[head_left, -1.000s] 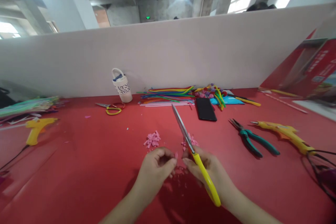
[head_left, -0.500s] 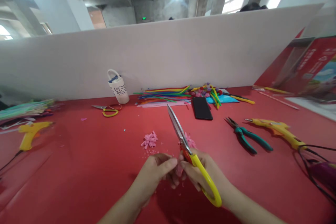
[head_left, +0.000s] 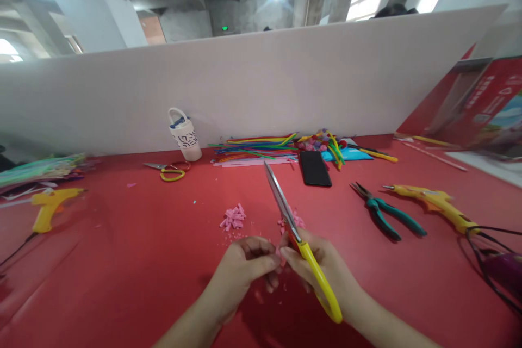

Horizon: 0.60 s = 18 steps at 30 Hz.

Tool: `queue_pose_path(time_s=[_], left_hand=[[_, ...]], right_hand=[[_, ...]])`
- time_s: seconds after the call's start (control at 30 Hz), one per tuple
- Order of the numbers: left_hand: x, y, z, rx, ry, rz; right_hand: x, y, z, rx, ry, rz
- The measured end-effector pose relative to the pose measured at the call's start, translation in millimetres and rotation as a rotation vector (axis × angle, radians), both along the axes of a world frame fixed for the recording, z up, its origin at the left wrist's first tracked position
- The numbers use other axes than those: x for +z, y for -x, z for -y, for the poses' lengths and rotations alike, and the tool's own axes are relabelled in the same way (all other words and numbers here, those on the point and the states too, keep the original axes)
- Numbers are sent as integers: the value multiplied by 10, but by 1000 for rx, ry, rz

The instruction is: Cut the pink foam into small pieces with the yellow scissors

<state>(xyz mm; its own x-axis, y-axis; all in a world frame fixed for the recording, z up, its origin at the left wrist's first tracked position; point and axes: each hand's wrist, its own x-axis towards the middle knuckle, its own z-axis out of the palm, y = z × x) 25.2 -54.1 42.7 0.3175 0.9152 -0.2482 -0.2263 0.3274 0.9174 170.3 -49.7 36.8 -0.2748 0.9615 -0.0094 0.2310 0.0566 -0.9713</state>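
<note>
Your left hand [head_left: 247,263] pinches a small pink piece [head_left: 281,256] low above the red surface [head_left: 138,261], near centre; your right hand [head_left: 326,261] grips yellow-handled scissors [head_left: 305,253], blades pointing far. A slack pinch could drop the piece; dipping blades could scatter the right-hand pink pile [head_left: 300,221].

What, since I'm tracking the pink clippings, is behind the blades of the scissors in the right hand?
Pink clippings and red tabletop show on both sides of the scissor blades; whatever they cover cannot be seen.
</note>
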Motion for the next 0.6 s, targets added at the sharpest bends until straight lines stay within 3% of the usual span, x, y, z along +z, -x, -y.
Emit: queue_pose_path(time_s=[0.27, 0.6], left_hand=[[145, 223, -130, 368, -177, 39], [186, 295, -129, 485, -284, 26]], right_hand=[[44, -41, 8, 26, -324, 565], [-115, -5, 17, 41, -492, 832]])
